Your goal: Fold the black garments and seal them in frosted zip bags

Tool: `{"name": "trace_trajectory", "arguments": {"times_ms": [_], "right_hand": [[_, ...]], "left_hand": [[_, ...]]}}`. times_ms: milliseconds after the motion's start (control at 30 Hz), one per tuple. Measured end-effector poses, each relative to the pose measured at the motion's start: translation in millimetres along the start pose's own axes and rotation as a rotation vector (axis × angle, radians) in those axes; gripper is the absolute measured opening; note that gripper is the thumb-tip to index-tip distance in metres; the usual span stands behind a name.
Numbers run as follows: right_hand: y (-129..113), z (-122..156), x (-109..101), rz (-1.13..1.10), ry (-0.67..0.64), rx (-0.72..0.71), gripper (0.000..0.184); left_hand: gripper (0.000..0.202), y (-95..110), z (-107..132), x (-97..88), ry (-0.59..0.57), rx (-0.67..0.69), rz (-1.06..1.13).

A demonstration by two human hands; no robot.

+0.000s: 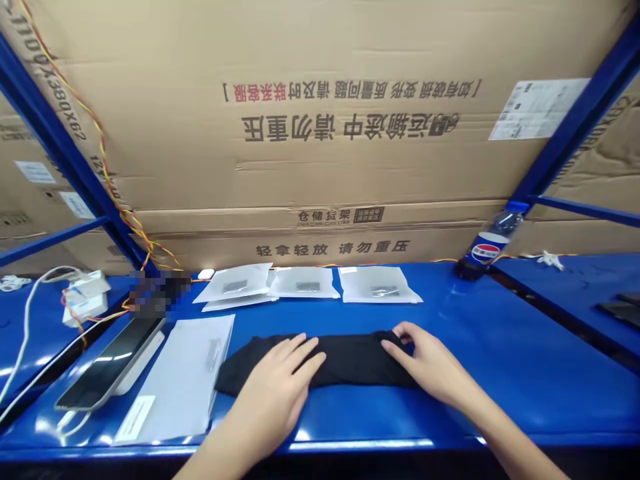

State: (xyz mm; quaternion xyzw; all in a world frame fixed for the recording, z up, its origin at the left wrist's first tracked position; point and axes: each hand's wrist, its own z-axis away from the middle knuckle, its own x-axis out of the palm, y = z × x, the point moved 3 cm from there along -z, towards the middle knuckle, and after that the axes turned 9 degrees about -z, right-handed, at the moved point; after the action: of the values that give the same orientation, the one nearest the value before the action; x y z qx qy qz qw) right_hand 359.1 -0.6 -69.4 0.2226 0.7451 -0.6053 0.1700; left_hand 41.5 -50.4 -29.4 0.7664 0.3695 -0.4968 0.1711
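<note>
A folded piece of black cloth (350, 360) lies lengthwise on the blue shelf surface (370, 417). My left hand (283, 380) rests flat on its left half, fingers stretched out. At the right end, my right hand (425, 360) pinches the far edge between thumb and fingers. Part of the cloth is hidden beneath both hands. What kind of garment it is, I cannot tell. Just left of the cloth are frosted plastic bags (175, 380), apparently stacked, with a white label near the front corner.
Several smaller frosted zip bags (305, 283) lie in a row at the back. A phone (110, 363) leans at the left near cables (30, 327). A cola bottle (490, 243) stands tilted at back right. Large cardboard boxes (350, 180) wall off the rear between blue posts (575, 127).
</note>
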Motion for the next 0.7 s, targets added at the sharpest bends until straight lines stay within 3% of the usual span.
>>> {"name": "trace_trajectory", "arguments": {"times_ms": [133,233,333,433,467,533,633,700], "right_hand": [[-1.9,-23.9,-30.5,-0.070,-0.088,0.166,0.037],[-35.5,-33.6,-39.0,0.172,0.091,0.071,0.030],[-84.3,-22.5,3.7,0.459,0.181,-0.025,0.024],[-111.4,-2.5,65.0,0.526,0.030,-0.085,0.029],[-113.3,3.8,76.9,0.450,0.010,-0.128,0.031],[-105.1,14.6,78.5,0.299,0.158,-0.153,0.041],[-74.0,26.2,55.6,0.297,0.409,-0.030,0.056],[-54.7,28.5,45.2,0.311,0.367,0.060,0.054]], "left_hand": [[0.051,29.9,-10.7,17.3,-0.053,0.005,-0.022],[0.052,39.4,-21.0,23.7,-0.048,-0.008,0.030],[0.046,42.6,-25.8,25.0,-0.006,-0.015,0.064],[0.044,38.8,-15.4,20.6,0.093,-0.065,0.017],[0.044,36.3,-8.6,17.5,0.132,-0.091,-0.006],[0.043,31.3,6.7,10.0,0.195,-0.130,-0.049],[0.040,28.0,22.2,2.8,0.202,-0.130,-0.105],[0.040,28.8,23.3,2.8,0.187,-0.112,-0.121]]}}
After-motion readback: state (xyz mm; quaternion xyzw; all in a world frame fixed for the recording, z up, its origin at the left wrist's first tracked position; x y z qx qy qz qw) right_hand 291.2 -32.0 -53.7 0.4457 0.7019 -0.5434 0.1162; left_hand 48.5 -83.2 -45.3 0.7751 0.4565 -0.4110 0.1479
